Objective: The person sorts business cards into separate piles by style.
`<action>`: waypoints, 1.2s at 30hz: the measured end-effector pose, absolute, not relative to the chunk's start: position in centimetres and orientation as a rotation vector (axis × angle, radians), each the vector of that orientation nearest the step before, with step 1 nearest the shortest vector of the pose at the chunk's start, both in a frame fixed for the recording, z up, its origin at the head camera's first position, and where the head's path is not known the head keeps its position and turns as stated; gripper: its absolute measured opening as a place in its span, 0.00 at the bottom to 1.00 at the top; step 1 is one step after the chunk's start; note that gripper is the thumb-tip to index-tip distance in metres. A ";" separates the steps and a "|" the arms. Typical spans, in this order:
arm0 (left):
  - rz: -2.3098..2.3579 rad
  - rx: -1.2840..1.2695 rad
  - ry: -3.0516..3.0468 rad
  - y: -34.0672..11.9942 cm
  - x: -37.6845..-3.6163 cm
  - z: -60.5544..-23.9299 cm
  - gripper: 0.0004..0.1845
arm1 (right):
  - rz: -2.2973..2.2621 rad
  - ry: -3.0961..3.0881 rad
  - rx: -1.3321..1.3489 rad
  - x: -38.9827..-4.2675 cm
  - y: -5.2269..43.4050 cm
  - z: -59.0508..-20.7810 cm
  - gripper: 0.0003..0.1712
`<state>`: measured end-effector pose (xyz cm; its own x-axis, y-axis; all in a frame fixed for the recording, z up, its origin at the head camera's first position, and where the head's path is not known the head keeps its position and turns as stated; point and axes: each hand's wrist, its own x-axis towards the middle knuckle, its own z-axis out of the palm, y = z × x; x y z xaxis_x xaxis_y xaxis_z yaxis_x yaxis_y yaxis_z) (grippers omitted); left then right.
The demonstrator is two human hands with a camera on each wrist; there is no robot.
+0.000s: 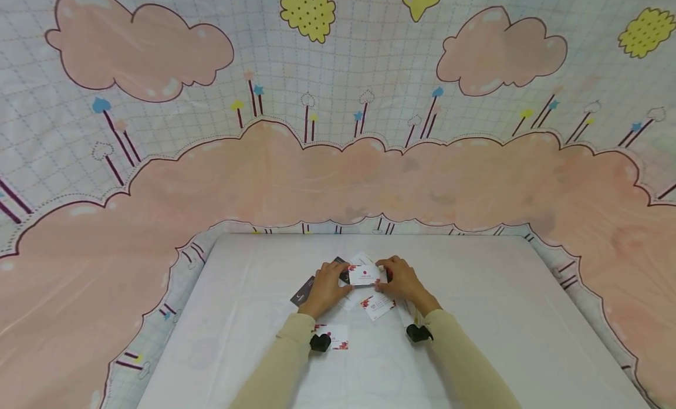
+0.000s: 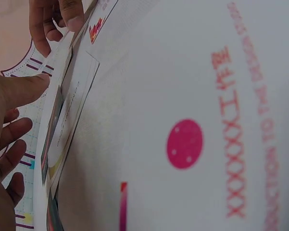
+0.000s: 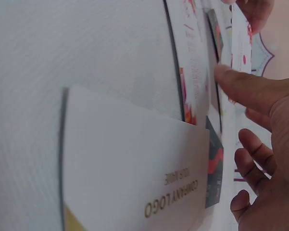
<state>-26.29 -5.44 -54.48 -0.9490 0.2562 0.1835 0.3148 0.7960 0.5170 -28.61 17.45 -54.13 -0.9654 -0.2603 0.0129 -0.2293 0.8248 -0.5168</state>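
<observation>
Fingers [image 1: 334, 274] of the left hand [image 1: 324, 288] curl round the left edge of a white card with a red dot [image 1: 364, 274], just below the middle of the head view; fingers [image 1: 392, 273] of the right hand [image 1: 404, 283] pinch its right edge. The card is held between the two hands, above the counter [image 1: 253, 315].

Items partly hidden or hard to read:
- Dark card [image 1: 303, 291], left of the left hand, part covered by it; print too small to read.
- Loose cards under and behind the hands, overlapping; count cannot be told. One white card with red marks [image 1: 377, 306] shows below the held card.
- White card with a red corner [image 1: 334, 336], lower centre, part hidden by the left sleeve and a black wrist mount [image 1: 320, 342].
- Left wrist view: a card with a pink dot [image 2: 184, 143] fills the frame, cut off at the edges, text blurred.
- Right wrist view: a card reading "COMPANY LOGO" [image 3: 134, 168], upside down, cut off at the bottom.

Containers: not seen.
</observation>
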 end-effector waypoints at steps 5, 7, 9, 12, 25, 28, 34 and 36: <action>-0.876 -0.500 -2.877 -5.6 -26.2 -53.7 0.31 | -0.873 2.937 -0.406 -28.3 17.8 -53.6 0.33; -0.891 -0.512 -2.876 -5.6 -26.1 -53.3 0.31 | -0.879 2.936 -0.407 -28.2 18.0 -53.3 0.33; -0.898 -0.529 -2.870 -5.6 -25.9 -52.9 0.31 | -0.883 2.940 -0.418 -28.1 18.2 -53.1 0.33; -0.885 -0.554 -2.862 -5.7 -25.7 -52.6 0.31 | -0.912 2.939 -0.427 -27.7 18.3 -52.7 0.33; -0.911 -0.635 -2.847 -6.5 -24.4 -52.3 0.30 | -0.946 2.951 -0.535 -25.7 18.7 -51.7 0.33; -0.902 -0.657 -2.853 -6.9 -24.2 -52.1 0.30 | -0.959 2.939 -0.545 -25.4 18.6 -51.4 0.33; -0.930 -0.730 -2.832 -7.5 -23.5 -51.6 0.30 | -0.999 2.937 -0.618 -24.4 18.6 -50.9 0.33; -0.915 -0.737 -2.836 -7.7 -23.2 -51.4 0.31 | -1.037 2.924 -0.634 -24.0 18.5 -50.7 0.32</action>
